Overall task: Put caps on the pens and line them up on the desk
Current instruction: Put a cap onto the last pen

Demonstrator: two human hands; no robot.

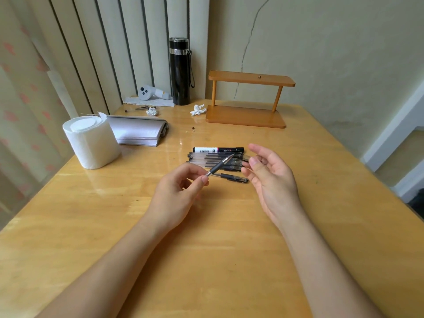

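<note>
Left hand (181,191) pinches uncapped pen (221,165) | right hand (270,177) open, cap unclear | risk: bare tip misses cap, inks fingers

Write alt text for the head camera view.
A person's left hand holds an uncapped pen tip-up over a wooden desk, while the open right hand hovers beside it. Behind them lies a row of capped pens; farther back stand a tissue roll and black flask.

rear of held pen (219,167) hidden inside left hand (181,189), row of pens (213,158) partly behind right hand (271,177)
</note>
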